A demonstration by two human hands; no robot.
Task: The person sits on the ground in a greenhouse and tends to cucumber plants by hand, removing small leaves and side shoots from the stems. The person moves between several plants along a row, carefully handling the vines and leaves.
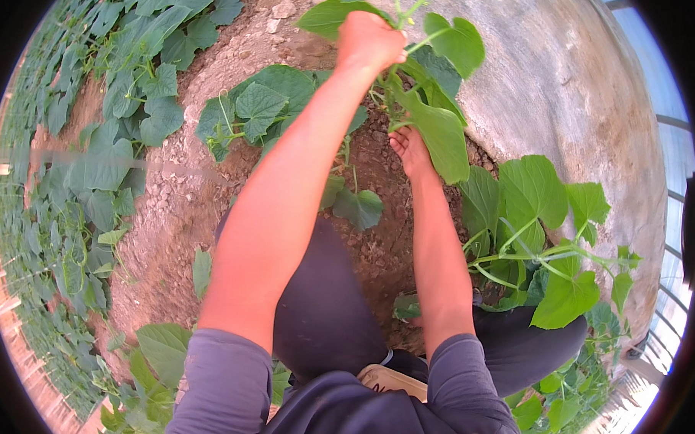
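Observation:
My left hand (372,41) is closed around the upper stem of a leafy cucumber-like vine (442,128) near the top of the view. Lower down, beside the same plant's stem, is my right hand (410,149), palm up with its fingers partly curled; a large leaf hides part of it, and whether it touches the stem cannot be told. More leaves of a low vine (260,108) spread to the left of my forearms. To the right, another vine (515,256) lies over my knee and against the pale slope.
Bare brown soil (169,216) runs between the plants, with dense rows of vines (105,157) on the left. A pale earthen wall or bank (564,81) rises on the right, beside a framed translucent greenhouse side (674,148). A box-like tan object (393,382) sits by my lap.

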